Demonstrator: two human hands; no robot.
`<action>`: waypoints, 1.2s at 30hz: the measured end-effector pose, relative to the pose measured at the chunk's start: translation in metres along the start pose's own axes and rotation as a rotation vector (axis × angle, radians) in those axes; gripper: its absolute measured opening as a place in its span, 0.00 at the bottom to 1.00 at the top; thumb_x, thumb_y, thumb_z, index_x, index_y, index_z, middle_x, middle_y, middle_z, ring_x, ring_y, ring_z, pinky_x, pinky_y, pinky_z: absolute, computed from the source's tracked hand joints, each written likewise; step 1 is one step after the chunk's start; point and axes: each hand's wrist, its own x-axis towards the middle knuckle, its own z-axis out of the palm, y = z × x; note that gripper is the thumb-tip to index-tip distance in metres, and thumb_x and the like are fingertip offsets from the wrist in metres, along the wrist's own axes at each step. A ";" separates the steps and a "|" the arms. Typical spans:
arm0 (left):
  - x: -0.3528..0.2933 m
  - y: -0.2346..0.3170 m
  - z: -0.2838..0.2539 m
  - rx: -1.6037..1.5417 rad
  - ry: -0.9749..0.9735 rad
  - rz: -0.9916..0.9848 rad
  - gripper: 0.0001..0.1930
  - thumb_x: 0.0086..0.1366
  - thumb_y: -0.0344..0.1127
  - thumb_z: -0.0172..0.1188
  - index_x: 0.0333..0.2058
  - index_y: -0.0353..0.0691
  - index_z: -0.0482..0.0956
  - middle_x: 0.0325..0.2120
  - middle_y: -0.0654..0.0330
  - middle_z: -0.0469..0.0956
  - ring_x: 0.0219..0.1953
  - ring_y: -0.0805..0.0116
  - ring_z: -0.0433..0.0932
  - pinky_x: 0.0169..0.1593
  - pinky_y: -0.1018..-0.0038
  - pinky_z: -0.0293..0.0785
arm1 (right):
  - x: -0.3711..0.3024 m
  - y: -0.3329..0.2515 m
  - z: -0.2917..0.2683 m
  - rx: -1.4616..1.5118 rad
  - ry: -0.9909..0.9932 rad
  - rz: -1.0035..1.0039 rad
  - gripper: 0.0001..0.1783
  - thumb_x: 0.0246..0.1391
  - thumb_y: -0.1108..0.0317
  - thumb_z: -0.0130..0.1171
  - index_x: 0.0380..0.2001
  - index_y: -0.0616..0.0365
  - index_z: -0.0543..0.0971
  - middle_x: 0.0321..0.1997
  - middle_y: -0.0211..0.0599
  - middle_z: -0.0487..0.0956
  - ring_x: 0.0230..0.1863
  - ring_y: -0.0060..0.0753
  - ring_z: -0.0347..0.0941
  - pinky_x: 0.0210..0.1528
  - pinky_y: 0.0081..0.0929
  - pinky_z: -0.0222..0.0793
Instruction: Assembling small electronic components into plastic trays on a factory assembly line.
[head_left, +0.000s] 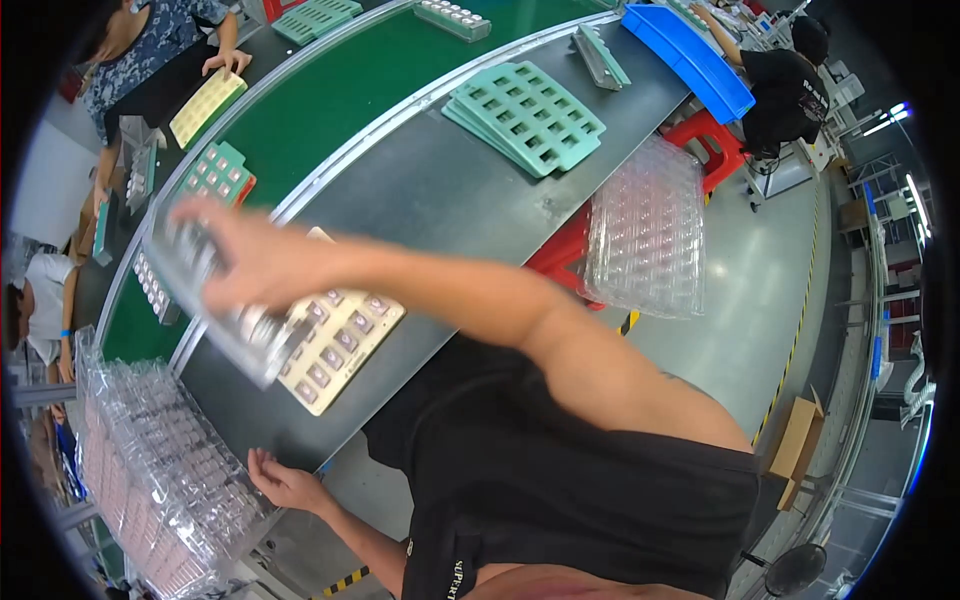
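Observation:
My right hand (pixel 258 262), smeared by motion, reaches across to the left and grips a long clear plastic tray (pixel 250 358). Shiny pieces seem to sit in that tray, but blur hides their kind. Partly beneath the hand and tray lies a cream-coloured tray (pixel 317 402) on the dark work table, with small squarish pieces in its pockets. My left hand (pixel 285 484) is low at the table's near edge, fingers apart and holding nothing. Beside it stands a tall stack of clear plastic trays (pixel 165 460), partly wrapped in film.
A green conveyor (pixel 335 125) curves past the table's far side. Green pocketed trays (pixel 530 115) and a blue bin (pixel 690 60) are farther right. More clear trays (pixel 648 230) rest on a red stool (pixel 568 255). Across the conveyor, a co-worker's hand (pixel 228 62) touches a yellow tray (pixel 208 108).

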 end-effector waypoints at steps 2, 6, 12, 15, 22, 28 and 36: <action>-0.001 -0.002 0.006 0.032 -0.010 0.032 0.15 0.73 0.25 0.45 0.50 0.29 0.79 0.44 0.48 0.80 0.44 0.60 0.81 0.49 0.67 0.77 | -0.023 -0.006 -0.075 -0.186 0.231 -0.159 0.46 0.47 0.60 0.63 0.69 0.58 0.59 0.46 0.45 0.76 0.41 0.36 0.76 0.45 0.35 0.74; 0.003 0.010 0.018 0.141 0.016 0.105 0.15 0.72 0.23 0.45 0.48 0.28 0.80 0.43 0.49 0.80 0.44 0.59 0.81 0.49 0.68 0.77 | -0.070 -0.013 -0.228 -0.734 0.553 0.091 0.39 0.50 0.61 0.57 0.68 0.43 0.65 0.44 0.47 0.81 0.41 0.36 0.79 0.44 0.34 0.76; 0.001 -0.001 0.017 0.226 0.036 0.120 0.13 0.70 0.19 0.46 0.46 0.27 0.80 0.42 0.49 0.80 0.43 0.58 0.81 0.49 0.68 0.78 | -0.117 0.098 -0.461 -1.512 0.654 0.466 0.33 0.52 0.62 0.60 0.62 0.55 0.68 0.46 0.59 0.82 0.48 0.62 0.80 0.49 0.55 0.75; 0.002 0.011 0.015 0.306 0.011 0.132 0.13 0.70 0.18 0.47 0.46 0.27 0.80 0.41 0.49 0.81 0.43 0.58 0.81 0.50 0.69 0.78 | -0.126 0.125 -0.489 -1.462 0.642 0.694 0.31 0.52 0.64 0.57 0.61 0.56 0.68 0.45 0.61 0.82 0.47 0.63 0.80 0.49 0.56 0.74; 0.005 0.014 0.029 0.263 -0.028 0.143 0.12 0.69 0.16 0.48 0.44 0.28 0.81 0.40 0.50 0.80 0.42 0.57 0.79 0.49 0.67 0.75 | -0.162 0.156 -0.568 -1.581 0.690 0.755 0.32 0.54 0.58 0.57 0.63 0.49 0.70 0.49 0.62 0.81 0.51 0.64 0.79 0.53 0.53 0.74; -0.001 0.018 0.015 0.317 -0.046 0.097 0.12 0.68 0.15 0.48 0.44 0.27 0.80 0.39 0.50 0.80 0.42 0.58 0.79 0.49 0.67 0.75 | -0.015 0.175 -0.475 -1.436 0.573 0.342 0.49 0.48 0.37 0.66 0.64 0.60 0.69 0.55 0.64 0.79 0.56 0.64 0.76 0.59 0.49 0.72; 0.001 0.016 0.014 0.272 -0.063 0.103 0.15 0.67 0.14 0.47 0.45 0.28 0.81 0.40 0.49 0.80 0.42 0.55 0.79 0.49 0.67 0.75 | 0.032 0.220 -0.468 -1.312 0.603 0.497 0.54 0.42 0.50 0.72 0.69 0.58 0.60 0.56 0.62 0.79 0.57 0.63 0.76 0.59 0.45 0.72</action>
